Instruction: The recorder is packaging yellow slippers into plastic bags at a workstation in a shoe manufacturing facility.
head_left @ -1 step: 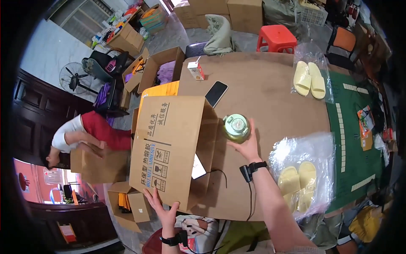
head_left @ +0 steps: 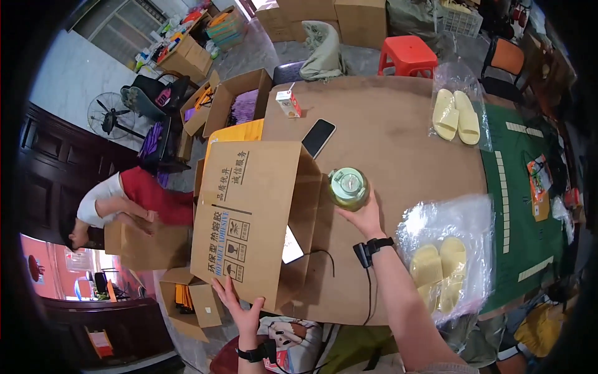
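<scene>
Clock with the jar [head_left: 349, 192] at its centre, twelve straight ahead: the box [head_left: 258, 215] lies at eight, its open end facing the jar. On the table [head_left: 398, 140], the phone [head_left: 318, 138] sits at eleven, the carton [head_left: 289, 105] beyond it. Bagged slippers [head_left: 446, 115] lie at two, a second pair [head_left: 453, 265] between four and five, the mat [head_left: 529, 246] at three. Past the table, the stool [head_left: 408, 55] stands at one.

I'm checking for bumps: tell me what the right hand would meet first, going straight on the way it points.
First comes the green bottle, which the right hand grips. Past it, likely the open carton or the dark-screened phone; depth is too unclear to say which.
</scene>
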### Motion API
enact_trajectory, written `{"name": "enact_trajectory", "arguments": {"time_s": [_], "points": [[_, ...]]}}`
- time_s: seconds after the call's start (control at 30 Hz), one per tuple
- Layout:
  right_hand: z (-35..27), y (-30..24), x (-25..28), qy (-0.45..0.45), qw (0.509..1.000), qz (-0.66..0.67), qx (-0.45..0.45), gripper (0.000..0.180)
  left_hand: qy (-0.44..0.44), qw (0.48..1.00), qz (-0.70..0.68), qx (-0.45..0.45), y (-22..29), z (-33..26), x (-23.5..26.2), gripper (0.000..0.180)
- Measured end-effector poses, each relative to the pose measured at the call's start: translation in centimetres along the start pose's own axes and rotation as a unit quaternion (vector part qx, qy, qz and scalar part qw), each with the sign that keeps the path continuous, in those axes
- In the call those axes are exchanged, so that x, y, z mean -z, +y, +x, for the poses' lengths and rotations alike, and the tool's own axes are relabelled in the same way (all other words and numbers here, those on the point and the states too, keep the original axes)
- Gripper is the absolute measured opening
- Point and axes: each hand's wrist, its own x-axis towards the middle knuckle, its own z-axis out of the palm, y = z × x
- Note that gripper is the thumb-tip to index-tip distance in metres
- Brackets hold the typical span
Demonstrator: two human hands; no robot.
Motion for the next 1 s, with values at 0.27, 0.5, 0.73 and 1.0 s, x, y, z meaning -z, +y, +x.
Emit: {"name": "enact_trajectory", "arguments": {"time_s": [0.27,0.5,0.73,1.0], "points": [[0.2,0.6,-2.7,0.009,0.993,0.113,-0.026,0.102,0.014,1.0,-0.013,0.014,1.0,-0.3,-0.9,0.098],[2.2,0.5,-6.1,-0.004,0.999,0.038,0.003,0.113,0.024,1.0,-0.003,0.012,1.9,-0.4,-1.8,0.098],[3.9,-0.9,-6.2,-0.013,1.0,0.0,0.027,0.099,0.037,0.999,0.014,0.03,2.5,-0.2,-1.6,0.098],[0.9,-1.9,-12.3,0.198,0.972,-0.035,-0.123,0.086,0.019,0.998,0.051,0.032,3.9,-0.8,-2.3,0.09]]}}
